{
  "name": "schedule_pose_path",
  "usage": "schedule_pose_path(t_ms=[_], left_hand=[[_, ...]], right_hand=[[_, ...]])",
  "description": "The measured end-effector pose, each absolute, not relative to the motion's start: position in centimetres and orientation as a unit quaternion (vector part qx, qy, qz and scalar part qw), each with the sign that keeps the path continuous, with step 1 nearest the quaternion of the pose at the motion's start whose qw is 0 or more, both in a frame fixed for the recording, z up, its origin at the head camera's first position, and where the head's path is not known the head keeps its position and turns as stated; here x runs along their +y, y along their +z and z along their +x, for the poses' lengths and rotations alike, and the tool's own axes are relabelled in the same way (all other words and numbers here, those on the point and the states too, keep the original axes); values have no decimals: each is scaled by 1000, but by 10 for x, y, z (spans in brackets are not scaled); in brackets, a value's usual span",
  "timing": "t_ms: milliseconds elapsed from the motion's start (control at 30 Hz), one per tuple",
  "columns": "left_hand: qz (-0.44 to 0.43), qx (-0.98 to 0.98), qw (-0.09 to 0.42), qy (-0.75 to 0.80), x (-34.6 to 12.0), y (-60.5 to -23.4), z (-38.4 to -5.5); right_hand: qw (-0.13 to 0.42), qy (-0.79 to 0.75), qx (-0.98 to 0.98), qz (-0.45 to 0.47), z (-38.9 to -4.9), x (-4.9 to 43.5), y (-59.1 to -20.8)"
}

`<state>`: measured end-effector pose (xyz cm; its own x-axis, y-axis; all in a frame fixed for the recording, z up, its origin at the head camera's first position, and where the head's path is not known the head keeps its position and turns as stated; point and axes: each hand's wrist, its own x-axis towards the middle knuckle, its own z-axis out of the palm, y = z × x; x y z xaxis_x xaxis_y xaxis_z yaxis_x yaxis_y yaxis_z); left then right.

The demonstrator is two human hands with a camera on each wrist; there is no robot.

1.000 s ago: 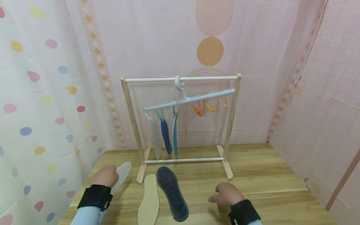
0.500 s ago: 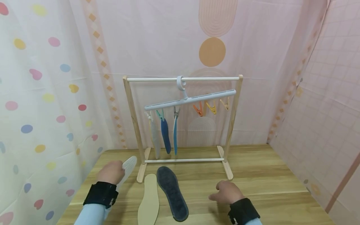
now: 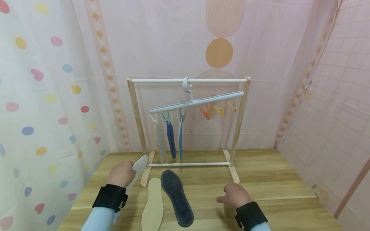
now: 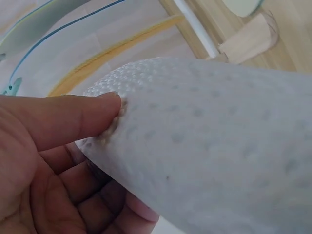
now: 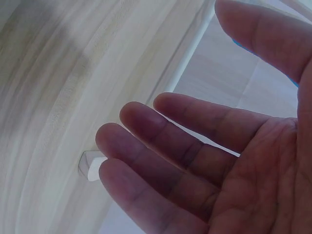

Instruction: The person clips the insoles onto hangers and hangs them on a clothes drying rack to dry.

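Observation:
My left hand [image 3: 121, 174] pinches a white textured insole [image 3: 140, 163] near one end. The left wrist view shows the thumb pressed on the dimpled face of this insole [image 4: 209, 141], with the other fingers curled behind it. A beige insole [image 3: 153, 205] and a dark grey insole [image 3: 177, 199] lie side by side on the table between my hands. My right hand [image 3: 236, 195] hovers over the table at the right; its palm and relaxed fingers hold nothing in the right wrist view.
A wooden rack [image 3: 136, 118] stands at the back with a tilted pale blue hanger [image 3: 199, 101] on its top bar. Pale, dark blue [image 3: 170, 139] and light blue [image 3: 180, 139] insoles hang from clips on the left. Orange [image 3: 206, 112], yellow [image 3: 218, 110] and cream [image 3: 232, 106] clips hang on the right.
My left hand has moved right and forward with the white insole, closer to the rack's left foot. The right hand has stayed nearly in place.

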<state>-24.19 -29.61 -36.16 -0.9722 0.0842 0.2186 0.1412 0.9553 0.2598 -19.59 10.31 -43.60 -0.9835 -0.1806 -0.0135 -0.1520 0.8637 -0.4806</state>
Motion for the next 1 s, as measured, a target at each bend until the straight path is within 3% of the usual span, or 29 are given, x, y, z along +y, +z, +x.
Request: schedule_pose_path(t_ms=[1000], left_hand=[[-91, -963, 182, -177, -240, -349, -251]], right_hand=[[12, -235, 968, -91, -200, 107, -425]])
